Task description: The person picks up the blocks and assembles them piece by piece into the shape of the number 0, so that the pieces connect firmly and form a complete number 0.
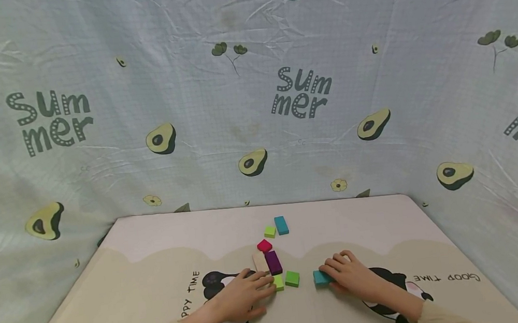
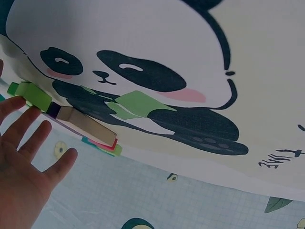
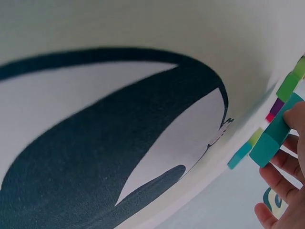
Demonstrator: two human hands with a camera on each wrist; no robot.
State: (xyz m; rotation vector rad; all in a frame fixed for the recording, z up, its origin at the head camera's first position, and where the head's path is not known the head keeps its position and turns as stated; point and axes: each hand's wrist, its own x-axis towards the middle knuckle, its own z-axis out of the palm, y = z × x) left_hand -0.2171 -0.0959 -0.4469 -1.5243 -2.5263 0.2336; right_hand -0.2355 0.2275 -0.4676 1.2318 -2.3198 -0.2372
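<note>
My right hand [image 1: 352,277] pinches a teal rectangular block [image 1: 321,279], with the thumb on one side and fingers on the other in the right wrist view. My left hand [image 1: 240,297] lies to the left, its fingers spread and fairly straight. Its fingertips are right at a yellow-green block [image 1: 278,283]. A green block [image 1: 292,279] sits between the two hands, nearer the left one. Just beyond the left fingers lie a pale wooden block [image 1: 260,261] and a purple block [image 1: 273,262], side by side.
Farther back are a red angular block [image 1: 264,245], a small lime block [image 1: 270,231] and a blue block [image 1: 281,225]. The table [image 1: 153,234] has a cover printed with pandas and words. A hanging cloth [image 1: 206,104] with avocado prints rises behind its far edge.
</note>
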